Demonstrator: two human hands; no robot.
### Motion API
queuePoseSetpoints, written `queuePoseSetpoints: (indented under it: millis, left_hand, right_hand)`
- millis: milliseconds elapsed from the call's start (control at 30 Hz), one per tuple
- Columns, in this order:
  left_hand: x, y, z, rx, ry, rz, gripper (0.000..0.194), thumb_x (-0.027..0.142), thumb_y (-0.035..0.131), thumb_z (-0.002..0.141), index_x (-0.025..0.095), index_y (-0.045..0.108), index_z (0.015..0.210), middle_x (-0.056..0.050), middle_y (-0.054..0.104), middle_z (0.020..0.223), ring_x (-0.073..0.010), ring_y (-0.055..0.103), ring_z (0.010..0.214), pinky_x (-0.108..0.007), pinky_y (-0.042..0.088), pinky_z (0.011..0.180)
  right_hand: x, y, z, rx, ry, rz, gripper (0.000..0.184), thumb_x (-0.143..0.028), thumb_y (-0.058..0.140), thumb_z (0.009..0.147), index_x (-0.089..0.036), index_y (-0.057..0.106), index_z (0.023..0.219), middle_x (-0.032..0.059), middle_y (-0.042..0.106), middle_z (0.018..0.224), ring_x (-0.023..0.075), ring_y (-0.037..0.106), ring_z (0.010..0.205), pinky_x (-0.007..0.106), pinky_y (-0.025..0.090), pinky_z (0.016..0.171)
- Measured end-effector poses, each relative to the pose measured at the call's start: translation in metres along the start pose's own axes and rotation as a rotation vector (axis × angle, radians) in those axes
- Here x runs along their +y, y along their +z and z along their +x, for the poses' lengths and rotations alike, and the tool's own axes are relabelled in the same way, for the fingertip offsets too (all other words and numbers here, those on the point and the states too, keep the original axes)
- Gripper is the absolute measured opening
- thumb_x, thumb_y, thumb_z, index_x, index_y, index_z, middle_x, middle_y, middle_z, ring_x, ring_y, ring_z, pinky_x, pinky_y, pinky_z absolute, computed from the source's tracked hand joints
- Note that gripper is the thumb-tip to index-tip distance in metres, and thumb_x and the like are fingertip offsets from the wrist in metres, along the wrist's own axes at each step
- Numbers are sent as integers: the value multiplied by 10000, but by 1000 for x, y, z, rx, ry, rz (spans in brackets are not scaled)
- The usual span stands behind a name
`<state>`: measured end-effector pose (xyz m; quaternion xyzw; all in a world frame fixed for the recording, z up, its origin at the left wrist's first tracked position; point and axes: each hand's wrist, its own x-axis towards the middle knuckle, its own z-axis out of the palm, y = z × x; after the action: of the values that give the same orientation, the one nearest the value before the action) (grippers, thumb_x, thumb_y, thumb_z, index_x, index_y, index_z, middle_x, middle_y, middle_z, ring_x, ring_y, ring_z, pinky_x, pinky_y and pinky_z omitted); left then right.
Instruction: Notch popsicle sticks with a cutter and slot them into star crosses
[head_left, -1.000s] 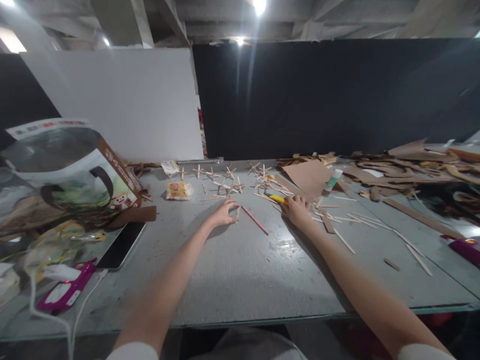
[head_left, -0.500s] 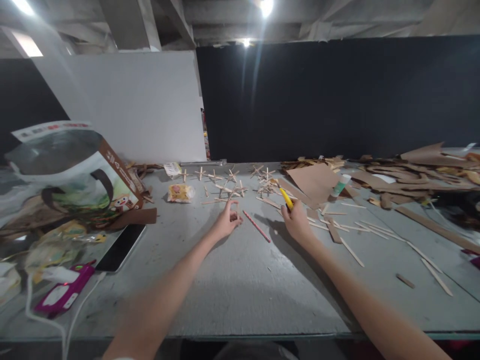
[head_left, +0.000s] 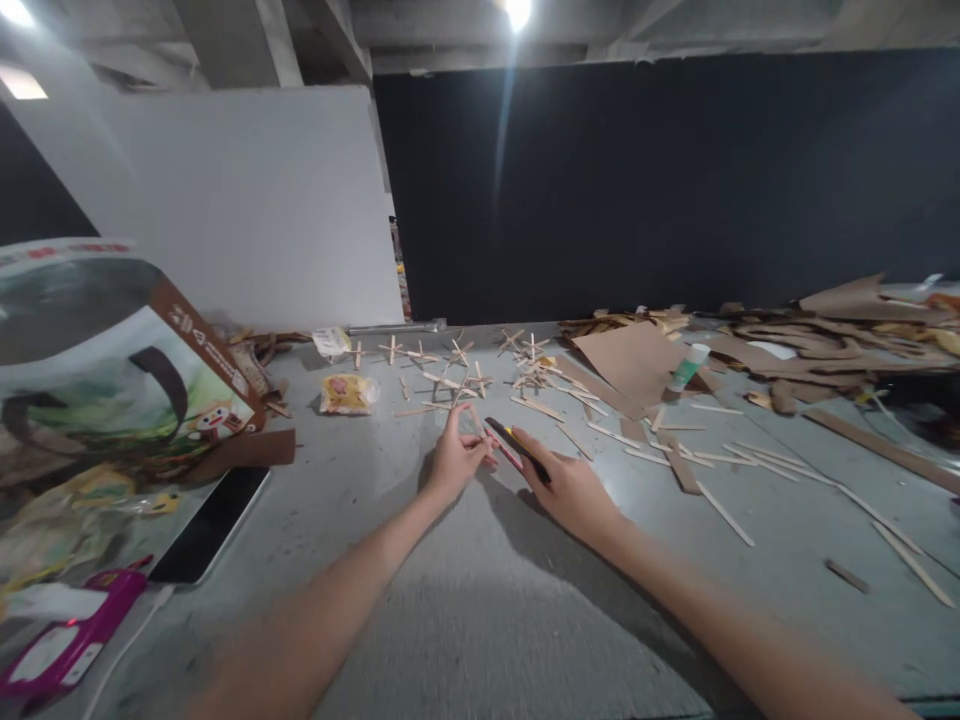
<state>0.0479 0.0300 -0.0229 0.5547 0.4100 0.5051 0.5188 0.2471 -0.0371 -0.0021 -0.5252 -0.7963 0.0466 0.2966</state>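
Pinched in my left hand (head_left: 452, 460) is a small pale wooden stick (head_left: 475, 421), partly covered by the fingers. My right hand (head_left: 574, 492) grips a yellow and black utility knife (head_left: 534, 463), its tip end close to the left fingertips. Under the knife, a pink-red striped stick (head_left: 508, 455) lies on the grey table (head_left: 420, 610), partly hidden. Just beyond the hands are several small crosses (head_left: 459, 352) made from thin wooden sticks.
Loose wooden sticks (head_left: 725, 513) and brown cardboard (head_left: 626, 365) lie to the right, near a green-and-white tube (head_left: 690, 367). A yellow snack packet (head_left: 348, 394), a phone (head_left: 210, 525), a purple device (head_left: 75, 630) with cable and a large printed bag (head_left: 97, 370) are on the left.
My right hand has moved left with the knife, which has turned and come down beside my left hand. The left hand's fingers have drawn closer together. The view has shifted slightly.
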Motion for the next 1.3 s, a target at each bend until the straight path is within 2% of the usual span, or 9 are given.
queuePoseSetpoints:
  millis: [200,400,533,600,700,833,1000,1167,1300]
  left_hand:
    - [-5,2,3,-21,-31,7,676,300,794,804,193,466,1385,1,786,755,-203,756,574,-295,607,597]
    - [-1,4,0,29,-35,82,748,247,760,854,221,366,1490,35,744,745,-188,748,584,-279,595,608]
    - [4,7,-5,89,28,281,646,180,663,931,307,376,1496,32,707,909,-130,750,617,-215,559,602]
    - [7,10,-6,74,44,503,534,131,602,956,269,438,1445,2,693,973,-124,753,665,-214,559,625]
    - [10,12,-8,15,79,861,450,111,610,951,189,526,1386,-56,706,975,-194,752,878,-307,590,823]
    - [15,12,-10,44,82,1015,418,177,652,946,169,618,1362,-192,646,1302,-353,554,1334,-510,447,1126]
    - [17,10,-14,56,20,1290,558,437,664,969,171,609,1457,-248,474,1560,-460,374,1477,-618,353,1167]
    - [16,-3,-28,-80,189,1425,589,490,395,1087,200,460,1597,-235,449,1617,-400,418,1493,-588,359,1175]
    - [13,-20,-49,-287,321,1377,506,425,368,1102,220,548,1528,-198,450,1643,-366,386,1544,-574,324,1229]
  right_hand:
    - [5,3,-2,12,-76,-41,508,-290,405,1054,-179,583,1518,111,828,926,224,775,682,264,447,571]
    - [5,4,-4,-1,-53,-34,512,-291,427,1038,-205,591,1514,99,827,921,211,765,669,254,449,569]
    - [6,0,-1,12,46,21,535,-347,419,1034,-169,615,1500,99,800,795,206,716,592,259,425,557]
    - [6,-4,0,18,108,67,548,-360,416,1029,-163,622,1497,82,773,722,191,666,532,258,411,547]
    - [6,-9,2,50,178,122,563,-375,422,1013,-161,636,1487,67,742,674,172,608,489,258,401,544]
    - [9,-14,4,78,237,164,580,-390,443,984,-162,653,1474,65,738,694,167,573,482,269,407,546]
    - [13,-14,6,95,248,174,578,-386,460,967,-165,667,1459,73,764,736,174,585,491,290,452,569]
    - [20,-13,8,86,174,244,541,-368,459,983,-164,683,1432,131,812,1092,227,752,821,331,560,767]
    - [26,-18,14,65,132,293,507,-342,454,1007,-196,679,1436,122,788,1229,249,764,1025,361,579,879]
